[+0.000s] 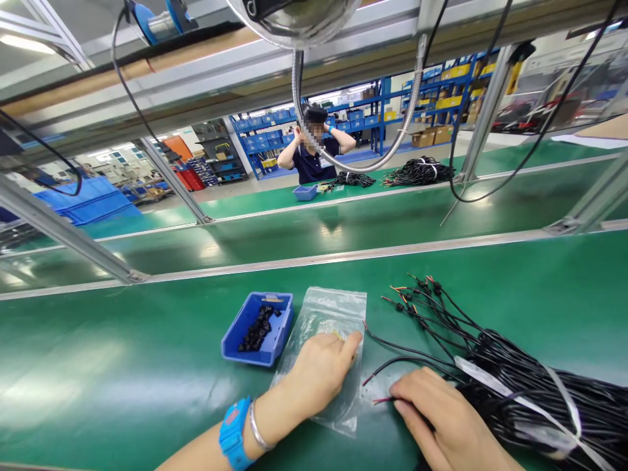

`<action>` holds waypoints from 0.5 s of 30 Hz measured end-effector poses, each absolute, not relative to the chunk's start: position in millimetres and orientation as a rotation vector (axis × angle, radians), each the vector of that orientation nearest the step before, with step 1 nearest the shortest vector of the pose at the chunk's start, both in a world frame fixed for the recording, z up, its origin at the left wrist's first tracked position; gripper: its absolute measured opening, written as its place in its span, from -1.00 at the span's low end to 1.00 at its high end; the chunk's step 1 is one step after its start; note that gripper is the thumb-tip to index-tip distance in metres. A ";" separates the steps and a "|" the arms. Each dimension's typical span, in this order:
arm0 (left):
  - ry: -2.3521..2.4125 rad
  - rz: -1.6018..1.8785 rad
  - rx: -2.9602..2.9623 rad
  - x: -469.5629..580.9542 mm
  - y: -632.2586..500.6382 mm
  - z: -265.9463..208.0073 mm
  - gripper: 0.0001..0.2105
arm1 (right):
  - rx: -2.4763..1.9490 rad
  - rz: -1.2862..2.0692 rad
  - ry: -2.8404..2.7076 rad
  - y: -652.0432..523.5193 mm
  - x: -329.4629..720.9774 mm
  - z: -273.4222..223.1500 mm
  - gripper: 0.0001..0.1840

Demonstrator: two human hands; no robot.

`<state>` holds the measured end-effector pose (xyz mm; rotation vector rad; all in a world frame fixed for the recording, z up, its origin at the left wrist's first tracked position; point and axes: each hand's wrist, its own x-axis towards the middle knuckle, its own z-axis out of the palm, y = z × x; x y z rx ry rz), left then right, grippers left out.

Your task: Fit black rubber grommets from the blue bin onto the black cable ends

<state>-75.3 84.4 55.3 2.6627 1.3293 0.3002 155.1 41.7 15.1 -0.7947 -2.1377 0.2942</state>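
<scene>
My left hand (321,371), with a blue band and a silver bangle at the wrist, rests on a clear zip bag (338,302). Its fingers curl down and in; the fingertips are hidden, along with anything between them. Small yellowish pieces show faintly in the bag beside the knuckles. Between thumb and forefinger, my right hand (441,412) pinches a black cable (391,399) close to its stripped end, where thin reddish wires stick out. Two more loose cable ends lie just beyond it. A blue bin (229,350) left of the bag holds small black parts (258,330).
A tied bundle of black cables (534,386) fills the right of the green bench (122,366); several ends wear black fittings. Metal uprights and a rail (294,261) cross behind. Overhead hangs a flexible metal conduit (373,160). Across the bench, a person (314,157) raises both hands to the head.
</scene>
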 end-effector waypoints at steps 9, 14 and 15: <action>1.315 0.526 2.513 -74.9 71.7 50.2 -0.60 | -0.732 0.269 -1.957 38.7 154.9 22.6 -0.76; 1.073 1.084 1.097 -63.4 38.1 43.4 -0.81 | -0.728 0.235 -1.891 38.4 152.9 22.8 -0.78; 1.028 1.133 0.933 -57.4 32.0 40.9 -0.79 | -0.730 0.239 -1.890 38.4 152.8 22.7 -0.78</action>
